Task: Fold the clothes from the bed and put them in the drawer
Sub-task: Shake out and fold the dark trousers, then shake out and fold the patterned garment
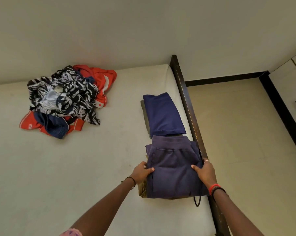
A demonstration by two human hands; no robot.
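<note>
The left hand [143, 171] and the right hand [204, 171] each grip 1 side of the thick purple folded garment [172, 169]. Both thumbs lie flat on top, and the fingers curl round its edges. It is a soft, fuzzy rectangle lying on the pale smooth mattress [75, 167].

A tan folded cloth [142, 189] peeks out under it by the left wrist. A thin black cord loop [197, 201] hangs out near the right wrist.

Just past the fingertips lies a smooth dark blue folded cloth [163, 114]. Far past the left fingers sits a crumpled pile of leaf-print, red and blue clothes [64, 99]. The dark wooden bed rail [186, 99] runs right beside the right fingers.
</note>
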